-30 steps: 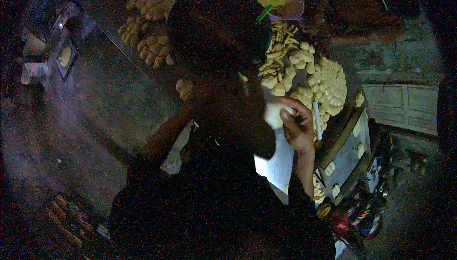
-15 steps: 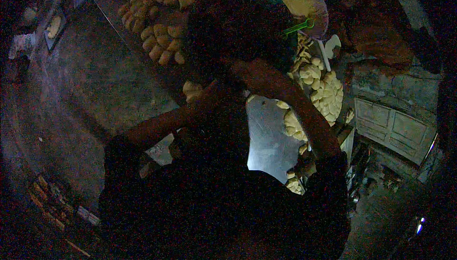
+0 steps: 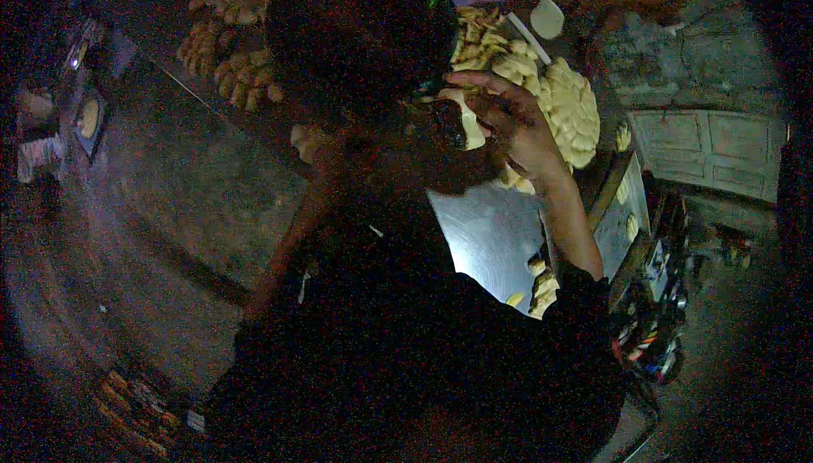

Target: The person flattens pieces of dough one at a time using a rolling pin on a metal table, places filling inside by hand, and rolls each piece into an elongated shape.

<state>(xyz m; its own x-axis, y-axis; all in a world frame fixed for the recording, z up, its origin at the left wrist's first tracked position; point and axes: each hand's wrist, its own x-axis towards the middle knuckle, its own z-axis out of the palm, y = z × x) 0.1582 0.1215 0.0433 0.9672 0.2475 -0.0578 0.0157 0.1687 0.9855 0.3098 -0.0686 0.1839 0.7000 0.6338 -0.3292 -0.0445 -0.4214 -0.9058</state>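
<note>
By the flat, shiny metal sheet (image 3: 491, 234): right hand (image 3: 518, 124), fingers bent against smooth pale dough piece (image 3: 472, 131), can't tell if gripping. Left hand lost in shadow, grip unreadable. Lumpy dough mound (image 3: 572, 111) beside.

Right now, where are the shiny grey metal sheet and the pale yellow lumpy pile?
Shiny grey metal sheet (image 3: 498, 238), head view: bare middle part.
Pale yellow lumpy pile (image 3: 571, 114), head view: middle of its surface.

The dough piece (image 3: 471, 121) is pale and curved, with a dark mass (image 3: 449, 125) against its left side. It is held raised in the right hand (image 3: 513, 128), seen past the far edge of the metal surface (image 3: 489, 238)
</note>
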